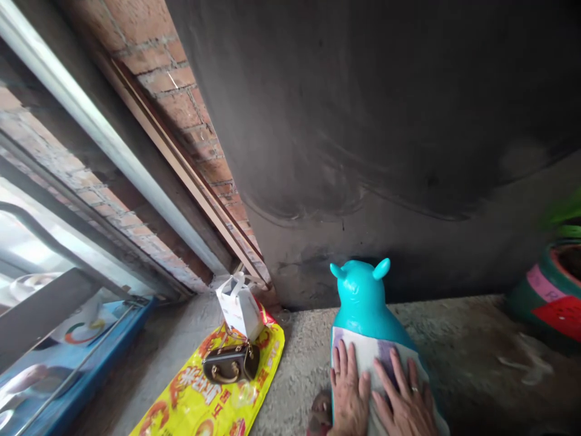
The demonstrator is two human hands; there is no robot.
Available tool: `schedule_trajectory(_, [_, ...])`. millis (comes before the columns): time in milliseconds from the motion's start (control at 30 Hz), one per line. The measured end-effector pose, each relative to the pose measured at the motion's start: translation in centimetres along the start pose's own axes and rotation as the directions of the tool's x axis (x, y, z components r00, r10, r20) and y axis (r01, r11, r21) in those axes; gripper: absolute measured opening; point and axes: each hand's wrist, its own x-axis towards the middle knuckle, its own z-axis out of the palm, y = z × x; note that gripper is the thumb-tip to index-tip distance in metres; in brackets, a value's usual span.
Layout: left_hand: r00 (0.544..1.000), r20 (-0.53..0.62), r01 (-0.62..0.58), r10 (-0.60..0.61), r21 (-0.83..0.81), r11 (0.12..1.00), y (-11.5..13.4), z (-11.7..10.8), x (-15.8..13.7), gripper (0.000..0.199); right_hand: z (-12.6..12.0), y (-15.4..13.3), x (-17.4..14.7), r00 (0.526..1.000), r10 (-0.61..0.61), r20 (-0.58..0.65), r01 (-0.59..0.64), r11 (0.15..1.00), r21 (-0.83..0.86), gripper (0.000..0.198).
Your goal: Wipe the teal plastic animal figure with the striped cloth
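A turquoise inflatable animal toy (363, 290) with two small ears stands on the floor against the dark wall. Across its back lies a white cloth with purple stripes (363, 348). My left hand (348, 387) rests flat on the cloth, fingers pointing toward the toy's head. Beside it, my right hand (403, 393) also lies flat, its fingers spread. Rings show on both hands. The lower end of the toy is cut off by the frame's edge.
Left of the toy, a brown handbag (231, 363) and a white paper bag (240, 309) sit on a yellow printed sack (200, 393). At right stands a green plant pot (526, 290). A blue-based rack (82, 387) is at far left; the dark wall (385, 121) rises ahead.
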Motion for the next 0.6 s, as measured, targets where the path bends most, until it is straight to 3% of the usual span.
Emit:
schedule_trajectory(200, [0.994,-0.093,-0.063,0.05,-0.132,0.989,-0.5,-1.5,6.1,0.066,0.9,-1.0,6.6,0.993,0.012,0.114,-0.015,1.0,0.02,0.051])
schedule_trajectory(300, [0.992,-0.121,-0.062,0.044,-0.154,0.986,-0.4,-1.4,6.4,0.064,1.1,-1.0,7.4,0.993,0.009,0.113,-0.013,1.0,0.028,0.054])
schedule_trajectory(433, [0.993,-0.117,-0.007,-0.009,-0.134,0.991,-0.2,-0.3,2.6,0.063,0.3,-0.2,4.0,0.994,-0.09,0.063,0.088,0.995,0.04,0.054])
schedule_trajectory(600, [0.979,-0.18,0.1,-0.091,0.042,0.994,-1.9,4.2,-3.4,0.063,0.1,1.9,-4.1,0.961,-0.274,-0.037,0.273,0.961,-0.039,0.066])
